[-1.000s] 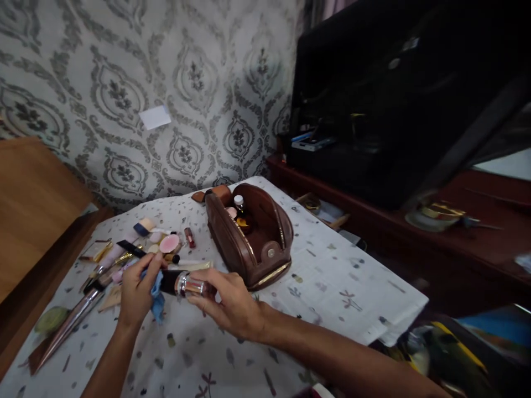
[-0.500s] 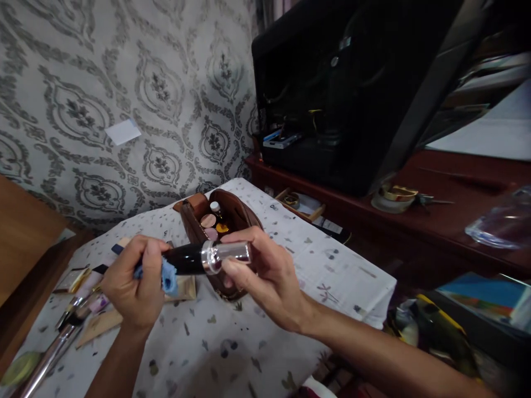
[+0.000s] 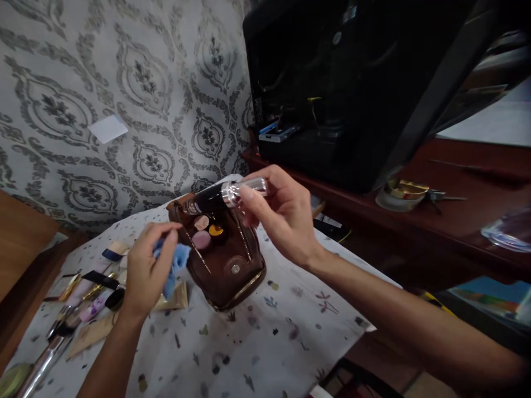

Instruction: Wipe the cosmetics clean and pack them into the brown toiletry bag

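My right hand (image 3: 286,215) grips the silver end of a black and silver cosmetic bottle (image 3: 209,198), its kind not certain. The bottle lies nearly level above the far end of an open brown cosmetic bag (image 3: 219,276). Inside the bag sit a pink round item (image 3: 201,239), a paler round item (image 3: 201,222) and an amber-coloured one (image 3: 216,230). My left hand (image 3: 149,265) is closed on a crumpled blue cloth (image 3: 176,262), just left of the bag.
Makeup brushes (image 3: 50,354), tubes and other cosmetics crowd the left of the patterned tablecloth (image 3: 232,365). A large black screen (image 3: 332,99) stands on the red-brown desk (image 3: 448,177) at the right. Keys (image 3: 443,196) lie beside a gold-rimmed round container (image 3: 402,193).
My right hand has carried the bottle up and away, over the bag. My left hand has let go of the bottle and keeps the cloth. The view has shifted slightly.
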`<state>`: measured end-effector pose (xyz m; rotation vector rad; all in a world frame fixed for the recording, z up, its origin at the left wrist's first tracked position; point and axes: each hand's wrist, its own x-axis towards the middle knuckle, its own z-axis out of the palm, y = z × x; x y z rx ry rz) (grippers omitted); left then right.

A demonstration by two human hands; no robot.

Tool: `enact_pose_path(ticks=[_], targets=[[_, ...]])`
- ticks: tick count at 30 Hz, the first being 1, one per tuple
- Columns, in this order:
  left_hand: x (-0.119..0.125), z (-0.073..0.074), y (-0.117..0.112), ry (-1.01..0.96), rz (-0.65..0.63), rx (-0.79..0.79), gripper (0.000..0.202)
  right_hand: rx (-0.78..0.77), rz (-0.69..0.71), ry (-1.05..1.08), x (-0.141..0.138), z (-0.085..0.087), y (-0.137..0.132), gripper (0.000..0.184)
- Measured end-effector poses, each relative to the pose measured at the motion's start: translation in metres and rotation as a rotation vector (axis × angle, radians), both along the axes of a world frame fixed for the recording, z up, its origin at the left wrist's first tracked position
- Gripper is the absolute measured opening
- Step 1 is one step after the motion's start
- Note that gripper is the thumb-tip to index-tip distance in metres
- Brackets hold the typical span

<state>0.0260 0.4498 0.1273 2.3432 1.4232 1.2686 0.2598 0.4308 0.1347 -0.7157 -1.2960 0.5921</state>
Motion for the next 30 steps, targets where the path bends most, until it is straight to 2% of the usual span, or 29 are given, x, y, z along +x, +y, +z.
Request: enact_pose_path(ticks=[2, 4, 8, 13, 18, 22, 26, 30], targets=[[-0.008, -0.013, -0.005, 0.201, -0.055, 0.060, 0.026, 0.012, -0.019, -0.153, 0.000, 0.000, 0.017, 0.020], [-0.015, -0.024, -0.011, 0.295, -0.074, 0.107, 0.029, 0.008, -0.030, -0.328, -0.004, 0.000, 0.034, 0.019], [-0.020, -0.037, -0.017, 0.320, -0.032, 0.174, 0.032, -0.073, -0.051, -0.639, -0.025, 0.003, 0.065, 0.013], [-0.017, -0.041, -0.017, 0.304, -0.021, 0.190, 0.034, -0.179, 0.012, -0.891, -0.054, 0.003, 0.095, 0.015], [-0.018, -0.043, -0.016, 0.297, -0.041, 0.214, 0.036, -0.223, 0.012, -1.023, -0.077, -0.001, 0.112, 0.023], [-0.017, -0.044, -0.015, 0.301, -0.047, 0.234, 0.035, -0.265, 0.061, -1.094, -0.090, 0.004, 0.122, 0.028], [-0.015, -0.045, -0.014, 0.290, -0.045, 0.227, 0.037, -0.354, 0.139, -1.132, -0.097, 0.006, 0.133, 0.023], [-0.014, -0.045, -0.015, 0.294, -0.034, 0.218, 0.038, -0.375, 0.183, -1.148, -0.099, 0.002, 0.139, 0.024]])
